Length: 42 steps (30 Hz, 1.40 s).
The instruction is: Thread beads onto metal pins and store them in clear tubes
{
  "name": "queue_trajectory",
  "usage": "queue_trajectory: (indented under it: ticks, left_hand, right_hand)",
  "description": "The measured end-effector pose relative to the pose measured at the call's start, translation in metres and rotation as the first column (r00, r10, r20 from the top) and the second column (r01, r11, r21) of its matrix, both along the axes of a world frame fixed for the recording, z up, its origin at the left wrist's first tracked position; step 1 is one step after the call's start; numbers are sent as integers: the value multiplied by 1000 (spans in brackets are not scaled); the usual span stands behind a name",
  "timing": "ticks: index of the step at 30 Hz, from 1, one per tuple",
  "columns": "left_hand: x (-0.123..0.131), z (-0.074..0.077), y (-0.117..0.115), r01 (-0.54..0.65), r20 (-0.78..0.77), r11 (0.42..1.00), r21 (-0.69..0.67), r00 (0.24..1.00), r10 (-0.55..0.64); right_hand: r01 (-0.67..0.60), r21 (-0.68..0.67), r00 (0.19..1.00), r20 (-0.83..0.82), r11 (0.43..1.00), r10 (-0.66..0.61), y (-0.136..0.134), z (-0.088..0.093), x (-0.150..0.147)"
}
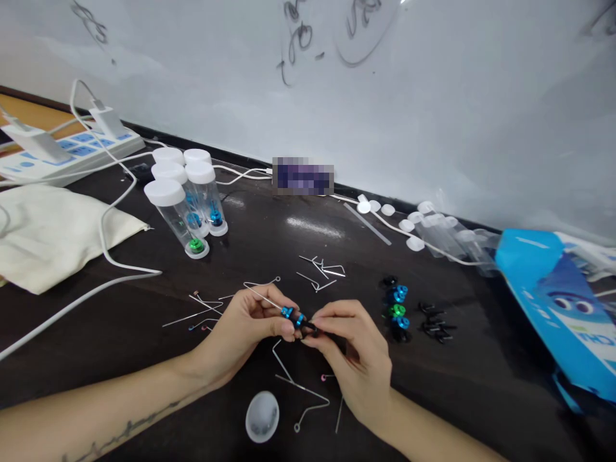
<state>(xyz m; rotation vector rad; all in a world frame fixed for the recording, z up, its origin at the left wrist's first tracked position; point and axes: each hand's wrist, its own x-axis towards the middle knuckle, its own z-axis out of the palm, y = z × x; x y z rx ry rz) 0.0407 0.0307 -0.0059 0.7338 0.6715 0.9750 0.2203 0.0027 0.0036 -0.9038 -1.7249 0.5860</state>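
My left hand (264, 316) is closed around a small blue-and-black spool-like part (292, 314). A thin bent metal wire (264, 295) runs from that part up and left past my fingers. With thumb and fingertips, my right hand (353, 353) pinches a small black piece (310, 326) at the part's right end; whether the two are joined I cannot tell. Under my hands lie loose bent wires (303, 387), some with ringed ends. Nearest on the right is a row of blue, green and black spool parts (398, 310), beside several small black pieces (437, 324).
White-capped clear tubes (166, 192) stand at the back left, near a cloth bag (62, 224) and a power strip (81, 154). A small translucent cup (262, 417) sits in front. Clear tubes and caps (440, 231) and a blue bag (553, 314) lie right. A cable (106, 231) crosses the left.
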Motion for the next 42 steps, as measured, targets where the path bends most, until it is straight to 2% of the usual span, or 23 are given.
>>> queue_trajectory:
  ticks: [10,20,34,42]
  left_hand:
    - [-1,-1,0,6,-21,1000,4,1000,-6]
    - [0,2,0,-1,-33,1000,-10,999,1]
    - [-1,1,0,6,-42,1000,-12,999,-7]
    - [-1,0,0,18,-30,1000,0,999,-18]
  right_hand:
    - [3,75,998,67,997,-8,-4,-5,2]
    - [6,69,997,78,998,-11,-3,-6,5]
    - [-9,29,999,54,1000,8,-1,-2,2]
    - [9,-45,998,59,999,-7,-2,-3,4]
